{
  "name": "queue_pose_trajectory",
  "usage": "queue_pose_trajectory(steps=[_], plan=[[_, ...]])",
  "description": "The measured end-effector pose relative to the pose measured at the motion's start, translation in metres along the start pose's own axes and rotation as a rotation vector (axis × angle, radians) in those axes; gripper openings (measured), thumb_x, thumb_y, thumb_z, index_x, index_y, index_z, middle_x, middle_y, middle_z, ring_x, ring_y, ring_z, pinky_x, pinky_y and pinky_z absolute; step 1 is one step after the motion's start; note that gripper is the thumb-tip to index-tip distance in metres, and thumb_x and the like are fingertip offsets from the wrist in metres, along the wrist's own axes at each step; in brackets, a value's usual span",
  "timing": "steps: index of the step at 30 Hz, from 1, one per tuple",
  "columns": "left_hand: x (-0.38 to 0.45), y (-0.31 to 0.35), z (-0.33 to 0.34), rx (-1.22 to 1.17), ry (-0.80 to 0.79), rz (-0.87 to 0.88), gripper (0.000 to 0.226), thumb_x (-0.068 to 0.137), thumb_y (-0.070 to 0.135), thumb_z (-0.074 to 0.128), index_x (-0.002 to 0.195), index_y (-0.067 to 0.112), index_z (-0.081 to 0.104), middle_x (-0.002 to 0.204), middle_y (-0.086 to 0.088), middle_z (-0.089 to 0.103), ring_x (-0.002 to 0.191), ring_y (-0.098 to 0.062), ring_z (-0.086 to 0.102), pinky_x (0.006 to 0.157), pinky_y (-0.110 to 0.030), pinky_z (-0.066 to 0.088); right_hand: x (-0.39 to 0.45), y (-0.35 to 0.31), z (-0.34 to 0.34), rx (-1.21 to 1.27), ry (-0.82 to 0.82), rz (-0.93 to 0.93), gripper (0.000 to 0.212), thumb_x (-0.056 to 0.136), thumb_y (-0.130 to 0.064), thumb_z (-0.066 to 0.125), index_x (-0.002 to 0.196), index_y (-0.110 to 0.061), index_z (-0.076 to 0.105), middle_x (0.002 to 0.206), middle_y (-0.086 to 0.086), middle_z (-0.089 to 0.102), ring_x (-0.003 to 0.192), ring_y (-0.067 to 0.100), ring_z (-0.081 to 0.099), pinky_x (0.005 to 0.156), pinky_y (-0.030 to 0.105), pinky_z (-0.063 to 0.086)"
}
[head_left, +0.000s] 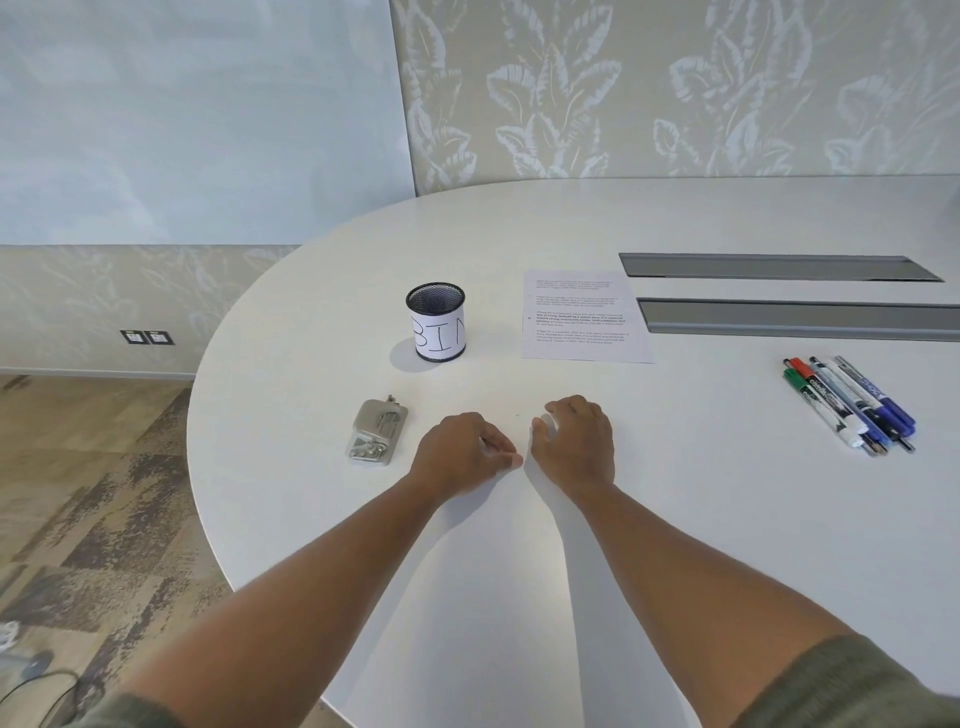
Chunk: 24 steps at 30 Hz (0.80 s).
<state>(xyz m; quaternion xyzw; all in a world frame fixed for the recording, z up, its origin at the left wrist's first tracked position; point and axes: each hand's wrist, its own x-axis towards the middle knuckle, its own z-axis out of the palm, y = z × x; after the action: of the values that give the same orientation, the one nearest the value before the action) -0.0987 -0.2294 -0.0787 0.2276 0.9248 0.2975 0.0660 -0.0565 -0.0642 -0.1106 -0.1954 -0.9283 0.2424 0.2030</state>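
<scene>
On the table (727, 519), your left hand (462, 452) and right hand (574, 441) rest close together, fingers loosely curled and empty, the punch (375, 438) near your left.

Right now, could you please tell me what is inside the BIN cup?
Inside the mesh cup only the dark inner wall near the rim shows, nothing sticking out; the paper label hides its bottom.

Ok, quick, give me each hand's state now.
Left hand: open, loosely curled, holding nothing.
Right hand: open, resting on the table, holding nothing.
</scene>
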Motion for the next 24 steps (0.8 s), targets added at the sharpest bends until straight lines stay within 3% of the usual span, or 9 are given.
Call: queue_pose_trajectory(steps=[7,12,19,24], plan=[[-0.003,0.004,0.005,0.078,0.057,0.069,0.012,0.081,0.043,0.068,0.08,0.035,0.076,0.082,0.014,0.062,0.074,-0.006,0.058,0.059,-0.02,0.034,0.002,0.0,0.003,-0.014,0.004,0.006,0.033,0.09,-0.031,0.054,0.116,-0.015,0.066,0.118,0.001,0.061,0.116,0.024,0.05,0.108,0.036,0.032],[-0.005,0.004,0.013,0.125,0.078,0.096,0.013,0.088,0.037,0.061,0.084,0.034,0.073,0.086,0.012,0.061,0.076,-0.01,0.059,0.068,-0.027,0.039,0.003,-0.001,0.004,-0.03,0.016,0.009,0.033,0.089,-0.031,0.054,0.115,-0.016,0.067,0.117,0.001,0.062,0.114,0.024,0.051,0.106,0.037,0.034],[-0.002,0.004,0.019,0.225,0.073,0.123,0.015,0.093,0.031,0.057,0.085,0.029,0.07,0.093,0.008,0.061,0.077,-0.019,0.064,0.066,-0.029,0.041,0.002,-0.004,0.004,-0.062,0.01,0.021,0.033,0.089,-0.031,0.053,0.116,-0.018,0.067,0.119,-0.001,0.062,0.115,0.024,0.05,0.101,0.038,0.033],[-0.001,0.004,0.024,0.302,0.068,0.132,0.015,0.096,0.029,0.054,0.097,0.025,0.069,0.1,0.007,0.06,0.081,-0.022,0.066,0.067,-0.03,0.043,0.002,-0.005,0.003,-0.071,-0.002,0.029,0.032,0.089,-0.031,0.052,0.115,-0.02,0.067,0.119,-0.003,0.061,0.115,0.022,0.049,0.099,0.038,0.032]])
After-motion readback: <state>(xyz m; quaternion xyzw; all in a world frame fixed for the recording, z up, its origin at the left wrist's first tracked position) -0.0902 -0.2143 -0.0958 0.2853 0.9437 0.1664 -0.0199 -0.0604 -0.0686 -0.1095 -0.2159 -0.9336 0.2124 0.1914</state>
